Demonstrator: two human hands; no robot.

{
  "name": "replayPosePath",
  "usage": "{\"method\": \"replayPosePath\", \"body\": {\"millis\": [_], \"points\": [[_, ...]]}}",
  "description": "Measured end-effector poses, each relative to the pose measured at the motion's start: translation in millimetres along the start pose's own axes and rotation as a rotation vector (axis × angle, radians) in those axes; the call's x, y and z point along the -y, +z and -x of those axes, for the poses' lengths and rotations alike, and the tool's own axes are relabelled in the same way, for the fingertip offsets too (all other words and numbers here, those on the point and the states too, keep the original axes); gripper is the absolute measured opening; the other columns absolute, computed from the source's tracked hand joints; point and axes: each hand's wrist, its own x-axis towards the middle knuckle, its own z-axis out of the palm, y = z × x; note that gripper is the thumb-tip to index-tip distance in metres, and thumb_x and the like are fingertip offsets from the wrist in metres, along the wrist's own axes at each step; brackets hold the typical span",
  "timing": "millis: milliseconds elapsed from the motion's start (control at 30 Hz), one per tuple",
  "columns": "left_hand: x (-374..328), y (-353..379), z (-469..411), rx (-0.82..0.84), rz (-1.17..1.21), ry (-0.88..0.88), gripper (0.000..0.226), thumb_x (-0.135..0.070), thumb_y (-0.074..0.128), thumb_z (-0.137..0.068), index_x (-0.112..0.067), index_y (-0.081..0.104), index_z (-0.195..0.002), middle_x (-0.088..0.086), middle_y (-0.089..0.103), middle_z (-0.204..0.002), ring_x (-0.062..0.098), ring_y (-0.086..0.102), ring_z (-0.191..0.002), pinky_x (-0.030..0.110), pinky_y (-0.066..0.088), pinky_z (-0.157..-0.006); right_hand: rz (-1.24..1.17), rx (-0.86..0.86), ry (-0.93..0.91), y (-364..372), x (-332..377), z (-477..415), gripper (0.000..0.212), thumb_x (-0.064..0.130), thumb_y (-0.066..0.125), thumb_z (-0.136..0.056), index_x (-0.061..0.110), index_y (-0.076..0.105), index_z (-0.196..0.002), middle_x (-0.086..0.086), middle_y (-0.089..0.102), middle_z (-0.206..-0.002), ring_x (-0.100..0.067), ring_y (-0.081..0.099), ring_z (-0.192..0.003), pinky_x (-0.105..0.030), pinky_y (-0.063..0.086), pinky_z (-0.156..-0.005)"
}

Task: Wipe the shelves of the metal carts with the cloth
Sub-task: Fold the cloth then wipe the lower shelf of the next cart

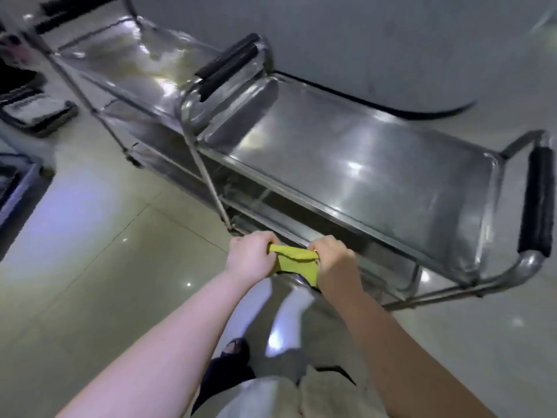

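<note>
The near cart's top shelf (361, 164) was polished sheet metal, smooth and glossy, throwing back lamp glare. Its frame tubing (524, 263) was bright chromed metal; the handle grip (538, 203) was matt black, ribbed, rubber or foam by its look. The yellow cloth (294, 260) in my hands was soft, matt fabric. The floor tiles (99, 267) were glazed and glossy.
</note>
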Motion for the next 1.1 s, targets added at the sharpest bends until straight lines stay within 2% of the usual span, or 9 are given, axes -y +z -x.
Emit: {"method": "replayPosePath", "body": {"millis": [200,367,467,533,633,733,833,933,1100], "points": [[-1,24,-52,0.150,-0.032,0.227,0.018,-0.023,0.057,-0.078,-0.035,0.063,-0.090,-0.007,0.068,-0.092,0.023,0.064,-0.088,0.033,0.044,-0.076,-0.009,-0.095,0.377,35,-11,13,0.037,0.002,0.061,-0.082,0.018,0.062,-0.115,-0.006,0.060,-0.115,-0.031,0.052,-0.102,-0.039,0.036,-0.080],[-9,87,-65,0.396,0.097,0.199,0.019,-0.016,0.058,-0.076,-0.035,0.058,-0.077,-0.011,0.059,-0.073,0.018,0.060,-0.079,0.030,0.042,-0.069,-0.102,-0.112,0.551,66,-57,23,0.037,0.004,0.069,-0.080,0.012,0.065,-0.116,-0.010,0.065,-0.110,-0.035,0.056,-0.103,-0.043,0.039,-0.087],[-24,150,-73,0.508,0.171,0.208,0.011,-0.023,0.064,-0.077,-0.033,0.059,-0.074,-0.006,0.067,-0.081,0.023,0.063,-0.084,0.033,0.050,-0.074,0.063,-0.067,0.626,93,-104,34,0.033,0.010,0.066,-0.082,0.020,0.067,-0.113,-0.004,0.063,-0.114,-0.031,0.052,-0.109,-0.039,0.025,-0.087],[-43,193,-87,0.526,0.228,0.215,0.006,-0.022,0.065,-0.077,-0.026,0.065,-0.081,-0.003,0.068,-0.086,0.024,0.064,-0.089,0.032,0.050,-0.075,0.177,-0.013,0.682,105,-142,26,0.034,0.011,0.060,-0.084,0.028,0.065,-0.113,0.000,0.061,-0.115,-0.028,0.046,-0.114,-0.040,0.021,-0.092],[-71,261,-128,0.545,0.294,0.208,0.025,-0.022,0.067,-0.081,-0.022,0.071,-0.106,0.002,0.072,-0.103,0.022,0.065,-0.100,0.029,0.051,-0.083,0.188,-0.111,0.700,119,-211,-9,0.042,0.003,0.056,-0.077,0.029,0.065,-0.110,0.000,0.059,-0.114,-0.026,0.041,-0.122,-0.041,0.012,-0.103],[-72,320,-184,0.381,0.207,0.267,0.030,-0.038,0.063,-0.086,-0.025,0.068,-0.113,0.001,0.070,-0.112,0.024,0.063,-0.107,0.037,0.050,-0.091,0.276,-0.197,0.690,155,-268,-59,0.044,0.008,0.049,-0.086,0.028,0.058,-0.124,-0.012,0.056,-0.134,-0.039,0.033,-0.135,-0.051,0.007,-0.111],[-37,357,-242,0.019,0.074,0.427,0.039,-0.042,0.055,-0.091,-0.021,0.065,-0.122,0.007,0.067,-0.121,0.030,0.058,-0.114,0.038,0.045,-0.096,0.171,-0.223,0.857,215,-300,-94,0.060,0.033,0.045,-0.097,0.028,0.021,-0.152,-0.017,0.010,-0.161,-0.047,0.000,-0.146,-0.061,0.004,-0.116],[0,374,-303,-0.163,0.003,0.599,0.045,-0.031,0.047,-0.093,-0.017,0.057,-0.134,0.012,0.055,-0.138,0.034,0.046,-0.129,0.042,0.035,-0.108,0.140,-0.145,0.884,274,-330,-105,0.074,0.063,0.030,-0.095,0.036,-0.006,-0.154,-0.008,-0.013,-0.163,-0.046,-0.007,-0.146,-0.064,0.002,-0.114],[22,382,-394,-0.069,-0.346,0.654,0.053,-0.046,0.032,-0.101,-0.037,0.021,-0.152,0.002,0.024,-0.160,0.029,0.016,-0.147,0.054,0.004,-0.119,0.197,-0.102,0.895,293,-369,-118,0.074,0.071,0.026,-0.084,0.043,0.013,-0.151,0.001,-0.003,-0.164,-0.045,-0.012,-0.146,-0.072,-0.009,-0.106]]}}
